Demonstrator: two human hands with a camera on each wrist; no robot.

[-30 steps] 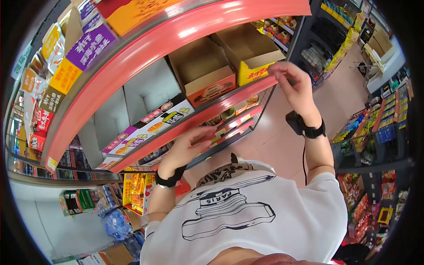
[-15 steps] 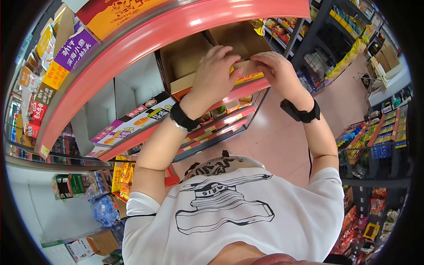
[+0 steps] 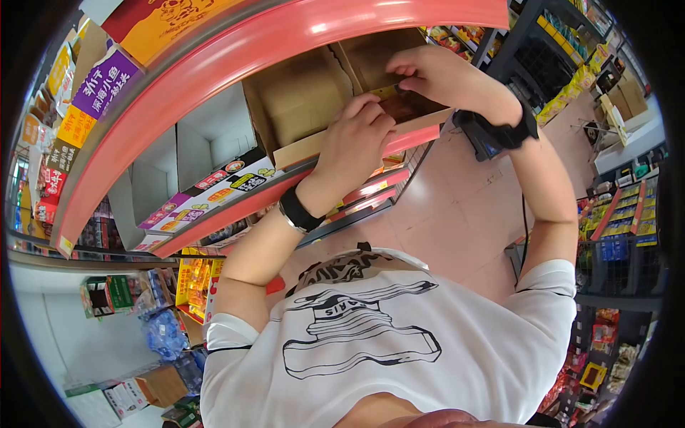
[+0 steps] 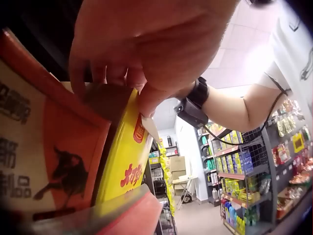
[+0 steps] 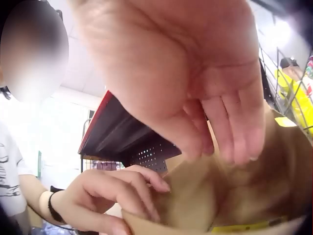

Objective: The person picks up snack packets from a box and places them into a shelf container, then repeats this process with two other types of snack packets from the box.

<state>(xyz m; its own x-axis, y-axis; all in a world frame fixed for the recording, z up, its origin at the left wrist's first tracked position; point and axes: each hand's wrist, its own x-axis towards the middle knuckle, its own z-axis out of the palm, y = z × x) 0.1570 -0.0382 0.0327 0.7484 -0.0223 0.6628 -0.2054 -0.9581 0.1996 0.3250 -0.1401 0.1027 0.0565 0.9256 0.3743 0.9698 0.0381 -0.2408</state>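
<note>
My left hand (image 3: 354, 145) pinches the front edge of a yellow-fronted cardboard display box (image 4: 128, 152). Its thumb lies on the yellow outside and its fingers reach over the inner side. Above the same box is my right hand (image 3: 444, 77), fingers bent downward, with nothing visible between them. The right wrist view shows those fingertips (image 5: 239, 159) pointing down toward the brown cardboard interior (image 5: 288, 171). Beside it on the shelf stands another cardboard box (image 3: 300, 100), its orange front bearing a black bull print, seen in the left wrist view.
White-lined display boxes (image 3: 214, 128) with purple and white fronts line the shelf to the left. A red shelf edge (image 3: 314, 32) arches above, carrying snack boxes (image 3: 107, 78). Pink floor tiles (image 3: 457, 192) lie beyond, and stocked racks (image 3: 621, 242) stand at the right.
My left hand has risen from below the shelf to the yellow-fronted box and grips its edge. The right hand has moved from the box's right front corner over its interior. The box front has tilted.
</note>
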